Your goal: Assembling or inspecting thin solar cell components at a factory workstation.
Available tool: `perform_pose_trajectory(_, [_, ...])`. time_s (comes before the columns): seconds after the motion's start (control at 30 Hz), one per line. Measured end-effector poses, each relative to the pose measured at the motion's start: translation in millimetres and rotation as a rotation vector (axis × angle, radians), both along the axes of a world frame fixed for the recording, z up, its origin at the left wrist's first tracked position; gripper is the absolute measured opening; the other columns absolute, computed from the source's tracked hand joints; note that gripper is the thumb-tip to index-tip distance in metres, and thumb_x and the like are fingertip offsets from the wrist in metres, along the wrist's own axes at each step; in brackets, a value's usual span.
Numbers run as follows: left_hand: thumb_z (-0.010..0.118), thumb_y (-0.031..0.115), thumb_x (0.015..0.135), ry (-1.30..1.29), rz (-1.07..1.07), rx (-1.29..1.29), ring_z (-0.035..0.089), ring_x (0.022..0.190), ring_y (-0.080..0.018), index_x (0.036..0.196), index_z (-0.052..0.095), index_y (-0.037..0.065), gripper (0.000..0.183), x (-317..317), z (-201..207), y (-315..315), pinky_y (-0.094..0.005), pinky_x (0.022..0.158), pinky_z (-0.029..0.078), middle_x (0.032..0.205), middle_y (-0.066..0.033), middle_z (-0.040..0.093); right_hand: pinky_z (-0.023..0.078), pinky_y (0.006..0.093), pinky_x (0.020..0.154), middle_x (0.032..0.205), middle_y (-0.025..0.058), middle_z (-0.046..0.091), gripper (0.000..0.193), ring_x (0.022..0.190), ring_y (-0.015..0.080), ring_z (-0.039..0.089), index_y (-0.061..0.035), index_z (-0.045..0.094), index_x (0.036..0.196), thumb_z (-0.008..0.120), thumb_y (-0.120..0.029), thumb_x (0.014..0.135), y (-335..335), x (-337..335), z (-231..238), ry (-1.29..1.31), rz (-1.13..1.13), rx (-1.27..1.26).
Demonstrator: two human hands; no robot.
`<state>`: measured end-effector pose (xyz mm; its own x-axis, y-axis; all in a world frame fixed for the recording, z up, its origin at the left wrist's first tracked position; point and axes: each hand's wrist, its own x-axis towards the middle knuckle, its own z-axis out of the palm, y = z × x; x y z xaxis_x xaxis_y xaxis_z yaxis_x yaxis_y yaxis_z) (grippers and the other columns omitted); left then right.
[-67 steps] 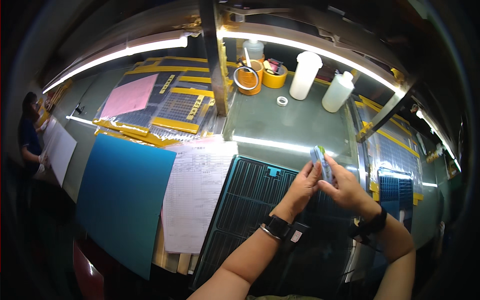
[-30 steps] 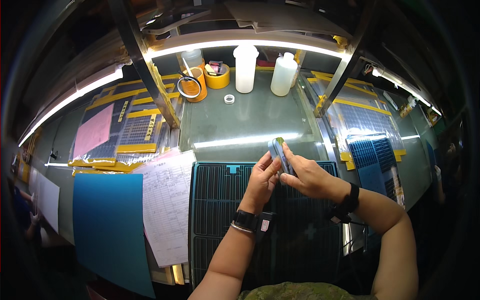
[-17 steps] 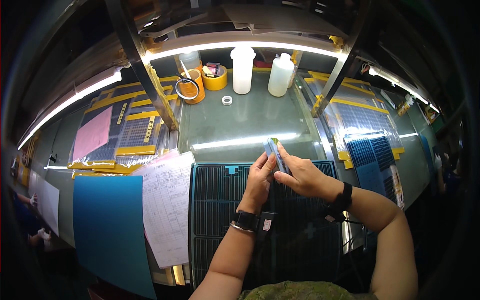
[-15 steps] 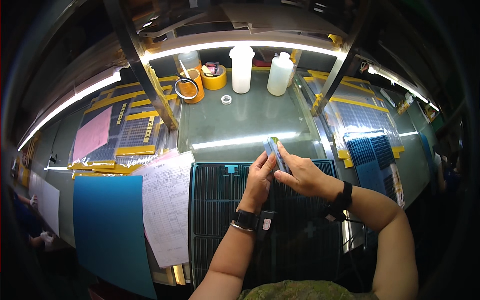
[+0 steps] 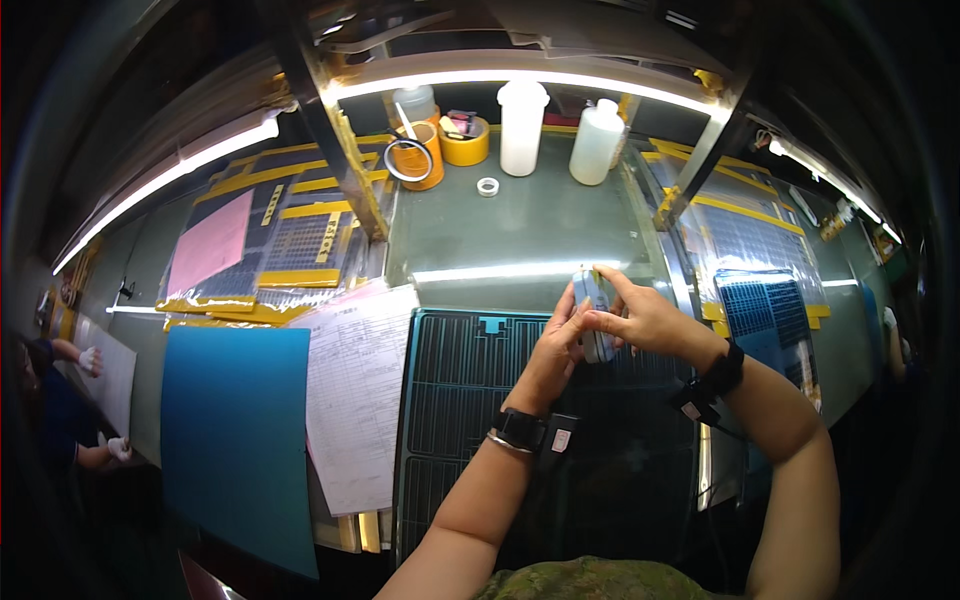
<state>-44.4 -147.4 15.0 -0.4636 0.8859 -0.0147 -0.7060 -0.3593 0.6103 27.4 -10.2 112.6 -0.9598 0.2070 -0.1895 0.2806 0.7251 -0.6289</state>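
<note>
Grey-green surface (image 5: 555,235), lit by a strip lamp that throws a bright streak across it, runs back between metal posts. Largest on the near side is a dark panel (image 5: 440,400) with fine teal lines, lying in front of the person. To its left comes a plain blue sheet (image 5: 235,440), and between the two lie printed forms (image 5: 360,400), overlapping at the edges.

Both hands meet over the far part of the panel. The left hand (image 5: 553,352) and the right hand (image 5: 650,318) share one grip, narrow and closed around a pale blue rounded slab (image 5: 592,290); its exact kind cannot be told with the fingers wrapped over it. It looks lifted clear of the panel. Well behind stand a tall white container (image 5: 520,130) and a translucent bottle (image 5: 597,145), with a small white ring (image 5: 487,187) near them.

The step in hand seems to be handling the slab itself, perhaps adjusting it between the fingers. Any change of hold would call for one hand to steady it while the other shifts.
</note>
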Motion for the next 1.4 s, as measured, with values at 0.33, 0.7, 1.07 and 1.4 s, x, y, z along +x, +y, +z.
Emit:
perform_pose_trajectory(0.33, [0.029,0.046,0.103,0.428,0.117,-0.160,0.058,0.078,-0.0139,0.137,0.038,0.010,0.050,-5,-9,4,-0.0275,0.068,0.051,0.096,-0.0081,0.056,0.055,0.0305,0.056,0.077,0.0159,0.062,0.072,0.063,0.0220,0.068,0.0037,0.031,0.135,0.070,-0.030,0.084,-10,-1,-8,-0.162,-0.018,-0.349])
perform_pose_trajectory(0.7, [0.033,0.044,0.103,0.357,0.160,-0.027,0.056,0.094,-0.0116,0.138,0.039,0.012,0.048,2,3,5,-0.0245,0.080,0.049,0.106,-0.0069,0.055,0.059,0.0314,0.059,0.095,0.0157,0.054,0.070,0.079,0.0223,0.064,-0.0016,0.028,0.140,0.068,-0.022,0.086,0,1,-14,-0.127,-0.017,-0.608])
perform_pose_trajectory(1.07, [0.029,0.046,0.103,0.375,0.315,-0.023,0.057,0.100,-0.0142,0.139,0.036,0.011,0.051,0,-1,8,-0.0276,0.086,0.049,0.110,-0.0082,0.054,0.052,0.0313,0.065,0.089,0.0128,0.057,0.069,0.080,0.0186,0.061,-0.0031,0.036,0.135,0.073,-0.024,0.081,-18,5,13,0.063,-0.047,-0.111])
perform_pose_trajectory(1.4, [0.018,0.054,0.100,-0.316,0.121,0.022,0.063,0.101,-0.0279,0.139,0.039,0.014,0.059,-11,-2,-3,-0.0384,0.083,0.055,0.119,-0.0204,0.060,0.054,0.0329,0.075,0.109,0.0103,0.052,0.073,0.091,0.0204,0.061,-0.0144,0.028,0.146,0.063,-0.026,0.083,2,24,12,0.122,-0.322,-0.729])
